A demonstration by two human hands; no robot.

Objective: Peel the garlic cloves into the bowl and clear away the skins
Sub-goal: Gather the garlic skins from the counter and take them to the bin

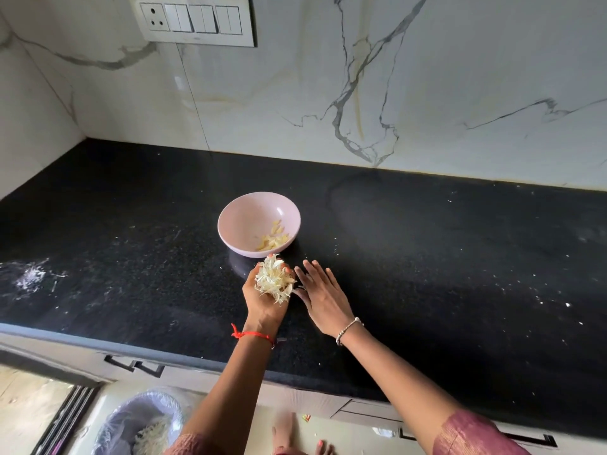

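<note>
- Left grip [262,311], palm up, fingers curled round a fluffy bunch of garlic skins [274,281], held low over the worktop [460,274].
- Right grip [323,298] just beside it, palm down, fingers straight and a little spread, holding nothing; thumb close to the skins; on the worktop or just over it, hard to tell.
- Red thread [253,334] on the left wrist, bead bracelet [348,329] on the right wrist.
- Pink bowl [230,213] just behind both grips, near the fingertips, upright, with peeled garlic cloves [272,240] down in its right side.
- Wide black stretch of worktop to the right of the bowl, dotted with small white bits [568,304]; another wide stretch to the left, with a pale smear [33,274] far out.
- More dark worktop behind the bowl, up to the marble wall [328,77] at the back edge, with a corner at the far left.
- Front edge of the worktop right under both forearms.
- Below that edge, on the left, a bin [131,412] with a clear liner and pale scraps inside; a bare foot [292,435] on the floor.
</note>
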